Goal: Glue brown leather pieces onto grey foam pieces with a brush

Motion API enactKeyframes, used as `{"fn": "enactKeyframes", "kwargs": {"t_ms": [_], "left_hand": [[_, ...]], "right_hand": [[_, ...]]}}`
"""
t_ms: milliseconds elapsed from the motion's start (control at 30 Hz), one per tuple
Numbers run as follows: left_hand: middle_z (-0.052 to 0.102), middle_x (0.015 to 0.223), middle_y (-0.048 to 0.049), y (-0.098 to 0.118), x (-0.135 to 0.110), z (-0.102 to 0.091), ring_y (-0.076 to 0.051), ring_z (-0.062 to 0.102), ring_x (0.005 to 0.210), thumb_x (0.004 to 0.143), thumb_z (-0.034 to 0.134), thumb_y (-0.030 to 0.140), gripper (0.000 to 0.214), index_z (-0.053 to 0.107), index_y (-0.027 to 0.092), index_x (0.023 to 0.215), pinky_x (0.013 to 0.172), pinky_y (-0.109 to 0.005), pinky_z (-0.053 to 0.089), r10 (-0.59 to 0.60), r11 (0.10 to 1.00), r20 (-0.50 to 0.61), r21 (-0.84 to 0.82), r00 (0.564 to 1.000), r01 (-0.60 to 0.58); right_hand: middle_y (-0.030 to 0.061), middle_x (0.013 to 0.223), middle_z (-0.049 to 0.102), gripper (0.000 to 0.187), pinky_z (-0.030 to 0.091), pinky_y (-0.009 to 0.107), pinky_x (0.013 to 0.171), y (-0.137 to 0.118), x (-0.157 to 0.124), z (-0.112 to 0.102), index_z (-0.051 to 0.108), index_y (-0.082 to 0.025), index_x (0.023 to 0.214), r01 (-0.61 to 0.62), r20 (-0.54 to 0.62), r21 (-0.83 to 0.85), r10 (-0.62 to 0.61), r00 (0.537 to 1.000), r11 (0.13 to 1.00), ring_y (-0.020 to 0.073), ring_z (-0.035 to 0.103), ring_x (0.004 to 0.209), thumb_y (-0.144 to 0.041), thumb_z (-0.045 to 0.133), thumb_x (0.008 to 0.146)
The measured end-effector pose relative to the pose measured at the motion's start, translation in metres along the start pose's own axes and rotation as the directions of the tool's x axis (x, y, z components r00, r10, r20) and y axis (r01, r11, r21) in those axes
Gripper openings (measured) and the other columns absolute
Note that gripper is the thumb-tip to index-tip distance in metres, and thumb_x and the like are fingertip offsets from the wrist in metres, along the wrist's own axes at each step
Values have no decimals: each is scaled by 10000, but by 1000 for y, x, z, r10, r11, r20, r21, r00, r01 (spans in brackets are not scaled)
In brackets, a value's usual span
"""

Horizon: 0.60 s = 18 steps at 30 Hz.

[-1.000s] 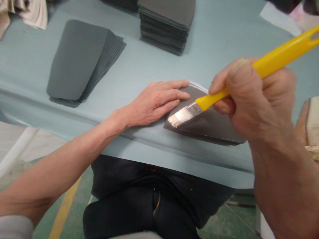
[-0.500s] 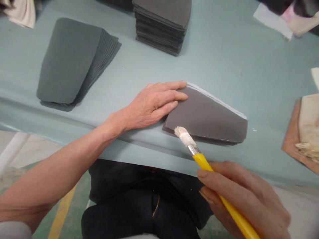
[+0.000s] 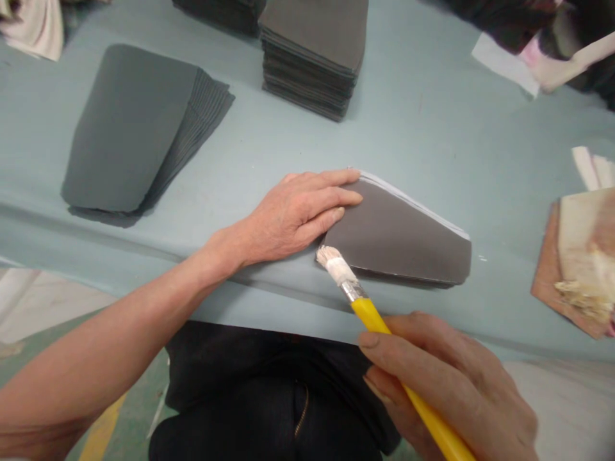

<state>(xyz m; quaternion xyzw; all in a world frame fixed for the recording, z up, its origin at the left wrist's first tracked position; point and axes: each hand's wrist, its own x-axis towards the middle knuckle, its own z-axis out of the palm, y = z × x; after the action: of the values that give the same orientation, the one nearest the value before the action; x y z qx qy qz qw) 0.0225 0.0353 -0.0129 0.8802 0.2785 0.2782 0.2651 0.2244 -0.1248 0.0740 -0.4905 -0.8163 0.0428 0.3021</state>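
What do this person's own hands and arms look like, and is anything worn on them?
The left hand and right hand are ungloved, with no ring showing; the nails that show look unpainted. The left forearm is bare, with no watch or bracelet at the wrist, and creases cross it near the picture's edge. The right wrist is out of frame.

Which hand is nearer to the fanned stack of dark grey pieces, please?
The left hand: it lies to the right of the fanned stack, apart from it. The right hand, holding the brush, is farther right and lower in the picture.
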Motion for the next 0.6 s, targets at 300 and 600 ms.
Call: {"fn": "enactKeyframes", "kwargs": {"t_ms": [300,600], "left_hand": [[565,1680,-48,0,0,0,-274,599,1495,1137,379,385,386,665,329,1391,1185,-520,503,2,1000,-2,-12,1000,-2],[555,1689,-43,-1,0,0,-295,597,1496,1126,400,386,388,670,328,1399,1218,-529,484,-3,999,0,-34,1000,3]], "right_hand": [[6,810,727,152,515,248,524,8,-1,-2,758,-224,1104,33,13,-3,-33,999,999,132,668,621,-149,655,1021],[-22,785,693,204,489,230,614,9,-4,10,736,-235,1111,48,16,-42,-47,999,998,109,658,653,-84,635,1018]]}}
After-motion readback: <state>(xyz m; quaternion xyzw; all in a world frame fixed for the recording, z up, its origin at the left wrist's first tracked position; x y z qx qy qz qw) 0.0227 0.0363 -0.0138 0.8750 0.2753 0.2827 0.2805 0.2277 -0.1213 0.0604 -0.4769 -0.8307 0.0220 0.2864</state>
